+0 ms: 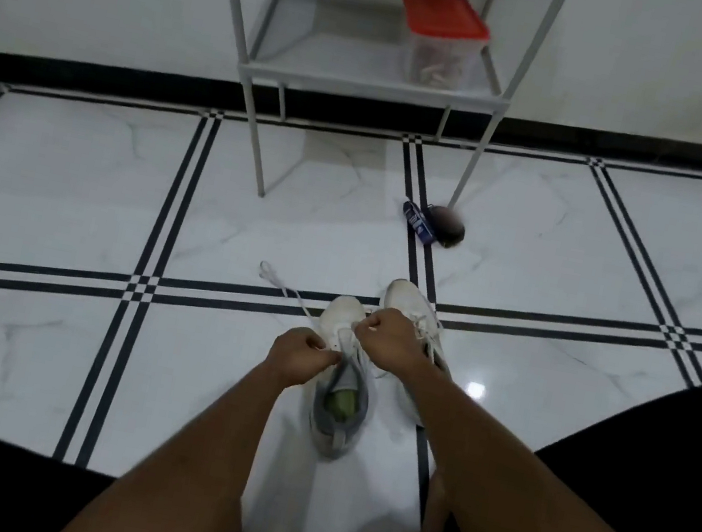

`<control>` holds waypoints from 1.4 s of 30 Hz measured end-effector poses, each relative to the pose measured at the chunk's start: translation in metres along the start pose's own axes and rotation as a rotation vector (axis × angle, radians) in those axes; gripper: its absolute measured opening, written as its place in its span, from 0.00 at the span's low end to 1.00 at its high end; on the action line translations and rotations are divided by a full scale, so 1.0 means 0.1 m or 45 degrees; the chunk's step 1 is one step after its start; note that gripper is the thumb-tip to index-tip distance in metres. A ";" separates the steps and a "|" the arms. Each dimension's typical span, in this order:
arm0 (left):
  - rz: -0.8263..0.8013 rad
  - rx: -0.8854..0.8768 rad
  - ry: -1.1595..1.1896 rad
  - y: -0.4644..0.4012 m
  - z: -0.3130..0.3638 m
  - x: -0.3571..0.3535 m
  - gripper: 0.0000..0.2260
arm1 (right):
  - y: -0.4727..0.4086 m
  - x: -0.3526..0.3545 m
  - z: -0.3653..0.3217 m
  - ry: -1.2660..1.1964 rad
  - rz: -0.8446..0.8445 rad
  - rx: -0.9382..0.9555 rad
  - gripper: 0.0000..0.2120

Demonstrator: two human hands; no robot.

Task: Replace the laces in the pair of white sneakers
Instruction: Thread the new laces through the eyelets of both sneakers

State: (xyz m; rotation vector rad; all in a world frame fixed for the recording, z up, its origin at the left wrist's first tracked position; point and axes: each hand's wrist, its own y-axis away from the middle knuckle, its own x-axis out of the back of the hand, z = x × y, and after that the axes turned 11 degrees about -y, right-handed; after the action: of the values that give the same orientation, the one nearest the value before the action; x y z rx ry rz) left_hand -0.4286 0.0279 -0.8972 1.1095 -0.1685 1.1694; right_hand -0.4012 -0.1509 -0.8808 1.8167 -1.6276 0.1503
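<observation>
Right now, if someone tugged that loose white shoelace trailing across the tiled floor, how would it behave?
The loose white shoelace would probably flop limply, since it lies slack and looped. It looks thin, so likely very light. On the glossy tiled floor it should slide easily.

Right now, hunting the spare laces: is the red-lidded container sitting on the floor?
No, the red-lidded container stands on the grey metal rack's shelf, above the floor.

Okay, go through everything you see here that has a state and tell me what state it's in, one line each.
Left sneaker: upright on the floor, lace partly out.
White lace: loose end trailing on the floor to the left.
Right sneaker: upright beside the first, laced.
Left hand: fingers curled at the sneaker's eyelets, pinching.
Right hand: gripping the lace.
Container: on the shelf, red lid closed.
</observation>
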 end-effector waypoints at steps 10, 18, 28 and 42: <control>-0.001 0.030 0.340 -0.35 -0.20 -0.26 0.15 | -0.08 -0.38 0.37 0.068 -0.016 0.079 0.09; -0.011 0.087 0.551 -0.26 -0.18 -0.27 0.09 | -0.15 -0.57 0.51 0.120 0.012 0.086 0.09; 0.014 0.120 0.633 -0.32 -0.18 -0.38 0.10 | -0.20 -0.50 0.37 0.315 -0.042 0.189 0.07; -0.143 0.242 0.841 -0.35 -0.13 -0.32 0.10 | -0.24 -0.50 0.42 0.555 -0.086 0.347 0.13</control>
State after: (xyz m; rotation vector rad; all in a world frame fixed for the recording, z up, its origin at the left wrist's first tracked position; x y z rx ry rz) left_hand -0.4201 0.0180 -0.9451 0.8288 0.5174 1.4081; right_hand -0.4046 -0.1324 -0.9475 1.8696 -1.2812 0.7153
